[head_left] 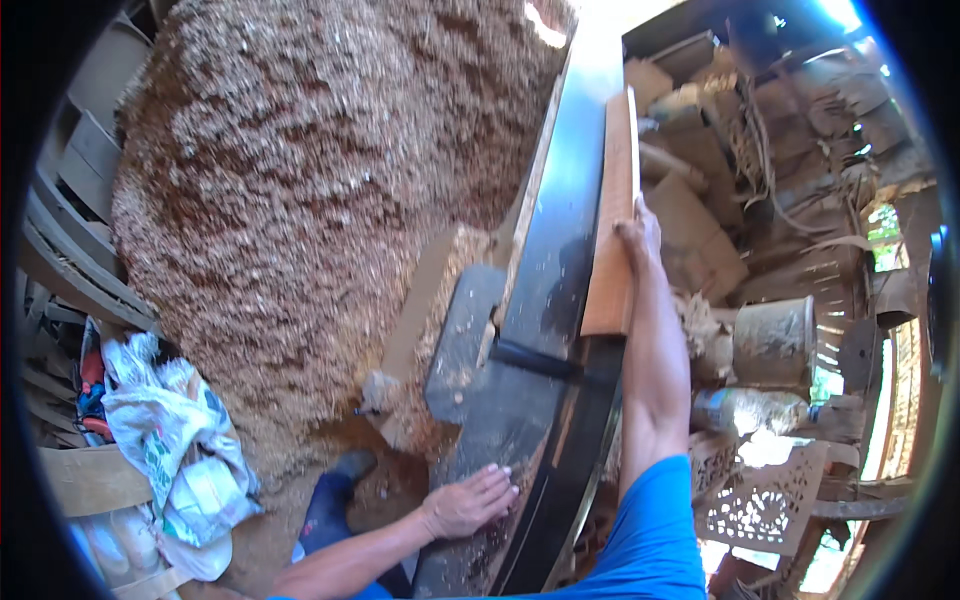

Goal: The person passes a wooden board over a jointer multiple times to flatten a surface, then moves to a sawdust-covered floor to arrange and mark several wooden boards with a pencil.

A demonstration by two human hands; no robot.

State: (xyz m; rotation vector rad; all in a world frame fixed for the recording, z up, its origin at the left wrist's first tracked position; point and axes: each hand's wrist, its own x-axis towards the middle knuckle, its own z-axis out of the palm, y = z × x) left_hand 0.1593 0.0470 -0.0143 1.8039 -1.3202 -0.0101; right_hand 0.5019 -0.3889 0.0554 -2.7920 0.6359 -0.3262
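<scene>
A reddish-brown wooden board lies lengthwise along the right side of a long metal planer bed. My right hand grips the board's right edge near its middle, the thumb over its face; the other fingers are partly hidden behind it. The board's near end is close to the dark crosswise gap in the machine. Nearer to me, my left hand rests flat on the machine's dusty near table, fingers stretched out, holding nothing.
A tall heap of wood shavings fills the left side. A white woven sack slumps at lower left. Along the right are a dusty bucket, a plastic bottle, a carved openwork panel and wood scraps.
</scene>
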